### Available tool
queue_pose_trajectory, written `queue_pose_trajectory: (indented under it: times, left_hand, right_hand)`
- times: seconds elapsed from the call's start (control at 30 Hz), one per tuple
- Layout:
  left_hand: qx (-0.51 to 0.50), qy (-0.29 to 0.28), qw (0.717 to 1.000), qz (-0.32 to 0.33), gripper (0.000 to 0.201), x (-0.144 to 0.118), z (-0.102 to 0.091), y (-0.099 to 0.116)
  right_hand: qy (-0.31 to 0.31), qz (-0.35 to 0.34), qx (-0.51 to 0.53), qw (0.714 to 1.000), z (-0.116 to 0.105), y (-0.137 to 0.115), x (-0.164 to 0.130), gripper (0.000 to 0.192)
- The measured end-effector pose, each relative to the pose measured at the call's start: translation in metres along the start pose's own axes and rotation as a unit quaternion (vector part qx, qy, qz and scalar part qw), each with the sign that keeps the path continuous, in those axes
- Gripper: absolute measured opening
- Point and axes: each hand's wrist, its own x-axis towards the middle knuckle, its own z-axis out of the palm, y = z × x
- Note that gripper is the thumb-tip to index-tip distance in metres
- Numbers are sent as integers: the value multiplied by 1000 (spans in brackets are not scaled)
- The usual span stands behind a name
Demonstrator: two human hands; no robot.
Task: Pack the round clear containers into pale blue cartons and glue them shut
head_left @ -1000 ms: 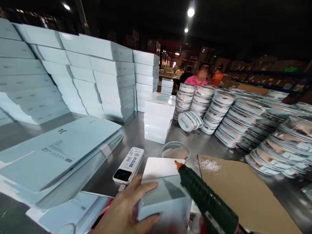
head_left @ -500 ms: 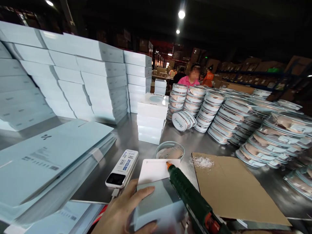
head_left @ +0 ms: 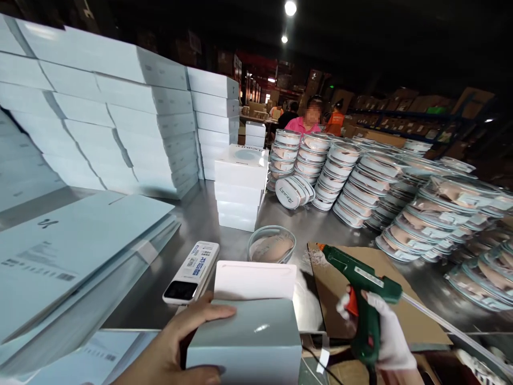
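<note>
My bare left hand (head_left: 186, 342) grips the left side of a pale blue box (head_left: 248, 326), thumb on top and fingers below. The box's white flap (head_left: 255, 279) stands raised at its far edge. In my right hand (head_left: 387, 329), which wears a white glove, is a green hot glue gun (head_left: 360, 275) with a red trigger. Its orange nozzle points left, over a sheet of brown cardboard (head_left: 404, 315), and a clear glue stick sticks out behind. Beyond the flap sits a round clear-lidded case (head_left: 272, 245) with a beige item inside.
A white power bank (head_left: 192, 272) lies left of the box, beside flat blue cartons (head_left: 80, 251). Closed boxes (head_left: 240, 184) are piled ahead, with a wall of boxes (head_left: 100, 101) at left. Stacks of round cases (head_left: 363, 187) fill the right. A person in pink (head_left: 302, 124) is beyond.
The glue gun has moved right, from over the box's flap to above the cardboard. My left hand still holds the box, which now faces me more squarely.
</note>
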Motion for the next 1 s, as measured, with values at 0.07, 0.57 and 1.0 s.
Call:
queue_pose_trajectory:
  times: [0.07,0.57,1.0]
  left_hand:
    - [41,-30,999,11,66,0,-3,-10]
    - [-66,48,996,35,50,10,25,14]
    - [-27,-20,992,120,22,18,18,23]
  right_hand:
    - [46,56,-2,997,-12,-9,19,34]
    - [-239,-193,-211,928,61,58,-42,105]
    - [-348,-427,-354,756,86,20,-34,57]
